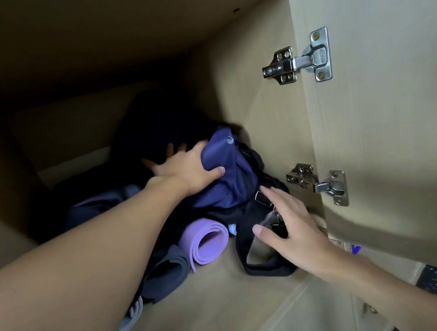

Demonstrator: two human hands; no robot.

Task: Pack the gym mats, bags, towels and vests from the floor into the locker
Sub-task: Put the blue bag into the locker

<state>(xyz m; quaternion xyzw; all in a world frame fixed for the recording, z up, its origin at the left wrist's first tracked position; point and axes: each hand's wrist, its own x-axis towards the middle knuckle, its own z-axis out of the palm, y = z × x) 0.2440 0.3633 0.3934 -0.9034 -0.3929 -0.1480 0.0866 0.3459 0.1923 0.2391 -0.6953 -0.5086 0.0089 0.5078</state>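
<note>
The locker [234, 318] is taking up most of the view, with its door [401, 109] standing open on the right so that both arms are reaching in without obstruction. A pile of gear is sitting against the right-hand wall, which is bracing it. At the back a large dark shape [154, 124] is lying in shadow; it is probably another bag, but the light is too poor to confirm this. The left hand [187, 170] is gripping the blue bag [230, 175], thumb and fingers curled into the fabric, and appears to be pressing it down on top of the pile. The right hand [292, 228] is holding nothing: its fingers are lying straight and spread on the black bag [258, 210], apparently steadying it. The bag's strap [255, 264] is looping forward across the shelf and is likely to catch the closing door. A rolled purple mat [206, 241] and a grey mat [165, 275] are lying beneath the bags, their ends pointing outward. Two hinges [298, 62] are holding the door.
</note>
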